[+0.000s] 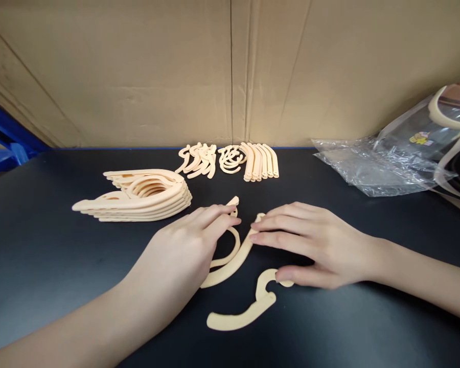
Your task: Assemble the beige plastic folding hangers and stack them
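While both hands lie spread on the black tabletop (61, 266), a cream plastic hook-ended strip (237, 316) sits nearest the camera at six o'clock, its hook just touching the thumb of the right hand (318, 248). That hand is unclenched, and its straight fingers press the upper end of a long curved cream plastic strip (233, 265) that runs between the hands. The left hand (187, 253) is likewise flat and grasps nothing, with its fingertips resting on a thin cream plastic loop (236, 244) just beside that strip.

The work appears to be lining these pieces up. It would likely go best with light, even fingertip pressure, so that the thin loop does not spring or skid on the smooth surface. The near strip is best kept apart from the pair.

At ten o'clock, near the left hand, lies a neat stack of cream plastic hanger bodies (145, 202), close enough for a wrist to nudge. Farther back at twelve o'clock is a row of small cream plastic hooks and bars (230, 159). At two o'clock lie crumpled clear plastic bags (383, 163). A brown cardboard wall (138, 76) closes the far edge.
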`<move>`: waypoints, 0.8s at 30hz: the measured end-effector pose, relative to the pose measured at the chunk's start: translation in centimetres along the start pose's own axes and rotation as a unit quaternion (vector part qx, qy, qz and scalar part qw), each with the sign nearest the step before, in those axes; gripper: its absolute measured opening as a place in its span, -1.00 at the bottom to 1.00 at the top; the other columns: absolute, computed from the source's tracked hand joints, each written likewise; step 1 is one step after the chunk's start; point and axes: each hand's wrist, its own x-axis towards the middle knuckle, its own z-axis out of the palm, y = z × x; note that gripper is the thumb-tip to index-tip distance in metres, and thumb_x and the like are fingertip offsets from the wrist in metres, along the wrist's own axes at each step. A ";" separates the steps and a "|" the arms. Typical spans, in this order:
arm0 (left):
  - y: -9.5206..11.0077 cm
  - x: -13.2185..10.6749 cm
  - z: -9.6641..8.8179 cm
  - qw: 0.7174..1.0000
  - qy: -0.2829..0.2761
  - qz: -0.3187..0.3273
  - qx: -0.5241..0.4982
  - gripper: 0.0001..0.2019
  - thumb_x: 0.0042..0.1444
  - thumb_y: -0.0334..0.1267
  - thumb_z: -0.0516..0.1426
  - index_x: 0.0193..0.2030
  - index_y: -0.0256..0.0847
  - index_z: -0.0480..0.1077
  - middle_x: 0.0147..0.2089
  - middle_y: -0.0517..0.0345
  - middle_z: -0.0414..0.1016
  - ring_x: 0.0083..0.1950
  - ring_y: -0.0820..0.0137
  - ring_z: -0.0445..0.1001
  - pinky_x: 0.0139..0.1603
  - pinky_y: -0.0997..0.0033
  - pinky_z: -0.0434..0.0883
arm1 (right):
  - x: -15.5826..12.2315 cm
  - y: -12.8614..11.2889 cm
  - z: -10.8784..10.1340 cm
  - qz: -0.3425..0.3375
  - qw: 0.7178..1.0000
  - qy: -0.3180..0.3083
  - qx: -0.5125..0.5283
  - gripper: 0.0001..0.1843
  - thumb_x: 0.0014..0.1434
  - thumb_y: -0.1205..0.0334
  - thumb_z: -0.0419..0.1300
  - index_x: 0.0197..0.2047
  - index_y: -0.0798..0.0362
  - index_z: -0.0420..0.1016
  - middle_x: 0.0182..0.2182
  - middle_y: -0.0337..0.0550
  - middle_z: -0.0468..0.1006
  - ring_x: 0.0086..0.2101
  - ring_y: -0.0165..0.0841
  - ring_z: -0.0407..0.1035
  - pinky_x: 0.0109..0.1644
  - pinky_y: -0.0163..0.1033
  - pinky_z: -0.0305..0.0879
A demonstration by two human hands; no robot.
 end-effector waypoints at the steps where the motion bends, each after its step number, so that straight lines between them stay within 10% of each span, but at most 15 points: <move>1: 0.0 0.0 -0.1 1.000 -0.004 0.012 0.024 -0.60 0.19 -0.59 -0.09 0.01 -0.31 0.46 0.07 -0.07 0.57 -0.02 0.20 0.60 -0.12 0.22 0.60 | 0.0 -0.1 0.0 -0.010 1.000 0.011 0.008 -0.51 0.36 -0.02 0.10 0.14 0.21 0.42 -0.03 0.07 0.58 0.01 -0.22 0.43 0.05 -0.11 0.36; 5: -0.1 0.0 -0.5 0.994 -0.019 0.043 0.098 -0.51 0.09 -0.66 -0.15 -0.01 -0.38 0.49 0.08 -0.16 0.56 -0.09 0.15 0.63 -0.27 0.23 0.61 | -0.1 -0.6 -0.1 -0.048 0.999 0.021 0.007 -0.49 0.31 -0.11 0.13 0.03 0.21 0.47 -0.18 0.04 0.58 -0.13 -0.21 0.46 -0.09 -0.12 0.40; 9: -0.5 0.0 -0.6 0.990 -0.031 0.059 0.123 -0.51 0.12 -0.66 -0.15 -0.04 -0.34 0.51 0.11 -0.16 0.55 -0.12 0.12 0.63 -0.30 0.21 0.59 | -0.2 -0.8 -0.1 -0.036 0.999 0.008 -0.029 -0.82 0.28 0.31 0.14 -0.12 0.16 0.53 -0.17 -0.01 0.58 -0.11 -0.20 0.42 -0.04 -0.12 0.36; 20: -1.8 0.0 -0.1 0.991 -0.052 0.105 0.069 -0.60 0.27 -0.56 -0.09 0.04 -0.23 0.48 0.24 -0.06 0.46 0.15 0.17 0.51 0.02 0.21 0.54 | -0.4 1.4 0.1 0.102 0.988 0.079 0.085 -0.64 0.30 0.49 0.11 -0.51 0.03 0.47 -0.20 -0.17 0.56 -0.16 -0.32 0.40 -0.08 -0.12 0.24; 24: -2.1 -0.2 0.2 0.995 -0.053 0.088 -0.002 -0.48 0.17 -0.65 -0.12 0.08 -0.13 0.44 0.25 0.07 0.44 0.19 0.26 0.48 0.10 0.26 0.49 | -0.4 0.8 0.1 0.132 0.985 0.111 0.012 -0.78 0.28 0.48 0.08 -0.29 0.05 0.50 -0.26 -0.13 0.58 -0.28 -0.33 0.39 -0.19 -0.15 0.25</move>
